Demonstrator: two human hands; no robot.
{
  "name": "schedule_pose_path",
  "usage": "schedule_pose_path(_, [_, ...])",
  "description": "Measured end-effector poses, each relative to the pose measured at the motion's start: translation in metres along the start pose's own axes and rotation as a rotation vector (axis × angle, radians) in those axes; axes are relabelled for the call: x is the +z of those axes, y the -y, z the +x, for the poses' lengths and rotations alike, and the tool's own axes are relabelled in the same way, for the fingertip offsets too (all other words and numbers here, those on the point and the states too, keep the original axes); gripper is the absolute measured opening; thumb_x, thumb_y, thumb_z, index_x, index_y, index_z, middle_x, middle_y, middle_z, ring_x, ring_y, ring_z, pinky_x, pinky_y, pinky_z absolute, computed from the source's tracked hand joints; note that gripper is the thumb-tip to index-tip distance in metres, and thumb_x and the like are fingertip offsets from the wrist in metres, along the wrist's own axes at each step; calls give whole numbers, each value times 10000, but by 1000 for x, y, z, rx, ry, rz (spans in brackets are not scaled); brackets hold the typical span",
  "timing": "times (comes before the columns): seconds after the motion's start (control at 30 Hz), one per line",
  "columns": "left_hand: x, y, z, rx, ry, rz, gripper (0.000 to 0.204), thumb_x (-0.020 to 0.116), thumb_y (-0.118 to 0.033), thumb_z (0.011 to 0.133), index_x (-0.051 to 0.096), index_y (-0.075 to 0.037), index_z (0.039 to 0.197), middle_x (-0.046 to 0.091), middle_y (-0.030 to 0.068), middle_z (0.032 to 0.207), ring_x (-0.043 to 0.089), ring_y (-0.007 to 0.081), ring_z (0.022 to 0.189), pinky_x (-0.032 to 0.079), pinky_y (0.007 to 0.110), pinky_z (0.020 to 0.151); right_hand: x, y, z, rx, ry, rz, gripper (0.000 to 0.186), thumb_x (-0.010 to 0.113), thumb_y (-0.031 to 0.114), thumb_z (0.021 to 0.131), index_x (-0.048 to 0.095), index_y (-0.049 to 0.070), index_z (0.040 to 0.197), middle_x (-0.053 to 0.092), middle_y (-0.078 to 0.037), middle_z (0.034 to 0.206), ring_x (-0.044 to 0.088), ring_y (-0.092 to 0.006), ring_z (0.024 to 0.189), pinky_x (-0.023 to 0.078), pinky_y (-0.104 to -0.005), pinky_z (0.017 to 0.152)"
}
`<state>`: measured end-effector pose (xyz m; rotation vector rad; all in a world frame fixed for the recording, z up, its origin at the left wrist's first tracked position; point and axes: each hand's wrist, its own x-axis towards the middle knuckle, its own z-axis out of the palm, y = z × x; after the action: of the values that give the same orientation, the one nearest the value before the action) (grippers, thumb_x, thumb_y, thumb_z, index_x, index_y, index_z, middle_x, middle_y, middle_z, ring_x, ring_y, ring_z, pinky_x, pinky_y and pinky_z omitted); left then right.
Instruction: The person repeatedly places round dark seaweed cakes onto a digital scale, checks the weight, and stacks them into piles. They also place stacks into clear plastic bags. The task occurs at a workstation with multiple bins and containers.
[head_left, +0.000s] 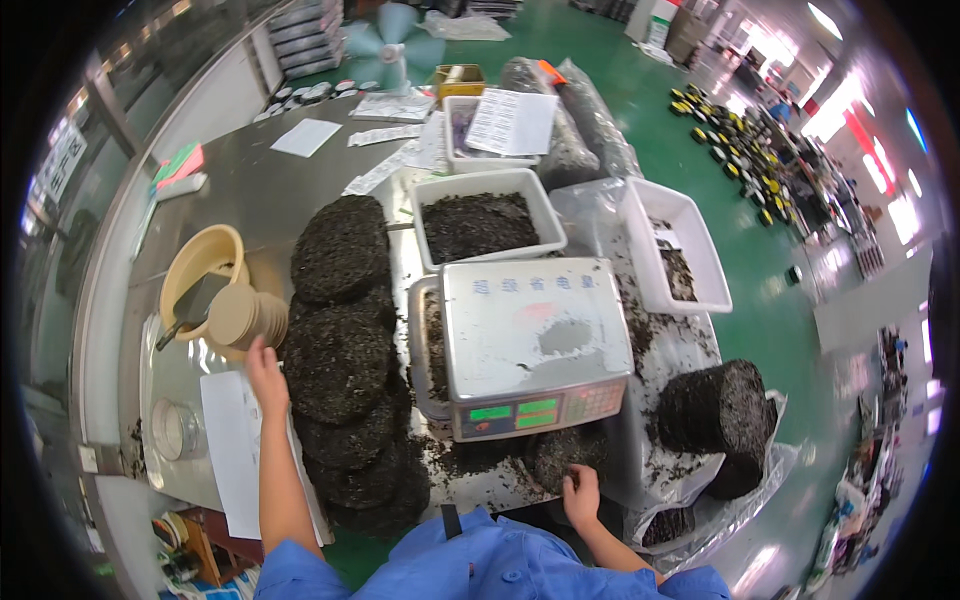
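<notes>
My left hand (266, 380) reaches up on the left, its fingers stretched out at the lower edge of a leaning stack of round beige discs (236, 318). Near the front edge, my right hand (581, 497) has its fingers bent at the rim of a dark, round pressed cake (566, 456), just below the scale. The digital scale (530, 325) has a worn metal platform and lit green displays. Between my left forearm and the scale, several more dark cakes (340, 345) lie in overlapping piles.
A yellow basin (205, 250) holds a dark scoop. Beyond the scale stands a white tub (540, 200) of loose dark flakes; another white tub (700, 255) is at right. Stacked cakes (715, 405) sit in clear plastic. Paper sheets (232, 450) and a glass jar (174, 429) lie left.
</notes>
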<state>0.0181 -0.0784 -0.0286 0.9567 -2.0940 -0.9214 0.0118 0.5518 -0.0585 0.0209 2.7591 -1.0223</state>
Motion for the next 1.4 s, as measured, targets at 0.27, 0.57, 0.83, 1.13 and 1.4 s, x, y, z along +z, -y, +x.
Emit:
schedule_pose_path(0.27, [28, -222, -193, 490, 351, -162, 244, 572, -44, 889, 623, 2, 1123, 623, 135, 1154, 573, 298, 1103, 438, 383, 982, 50, -120, -3, 327, -130, -162, 925, 729, 437, 832, 315, -155, 1410, 413, -347, 1410, 403, -457, 1313, 318, -455, 1135])
schedule_pose_path(0.57, [131, -231, -388, 825, 1097, 65, 514, 708, -54, 756, 594, -55, 1257, 538, 148, 1368, 474, 351, 1312, 408, 448, 1076, 11, -113, -2, 414, -59, 1014, 466, 733, 140, 881, 503, -63, 1232, 627, -163, 1212, 636, -266, 1085, 532, -380, 900])
schedule_pose_path(0.83, [118, -292, -399, 146, 1033, -500, 361, 641, -13, 907, 570, -3, 1260, 655, 124, 1220, 637, 219, 1108, 485, 344, 963, -208, -37, -13, -52, -508, 667, 131, 650, 111, 933, 644, 34, 1039, 637, -33, 926, 604, -122, 806, 487, -261, 708])
schedule_pose_path(1.13, [93, -336, -374, -336, 941, -905, 444, 700, -37, 891, 507, 8, 1289, 618, 97, 1241, 592, 178, 1109, 455, 340, 1008, -285, -117, 94, 200, -822, 36, 898, 802, 434, 768, 421, -132, 1352, 465, -311, 1381, 440, -436, 1296, 343, -458, 1110])
schedule_pose_path(1.4, [111, -334, -260, -308, 633, -657, 472, 690, -97, 920, 474, 23, 1322, 588, 109, 1270, 565, 191, 1138, 443, 344, 1008, -288, -84, 87, 152, -1044, -107, 805, 799, 241, 783, 383, -58, 1405, 462, -251, 1388, 416, -401, 1316, 330, -456, 1117])
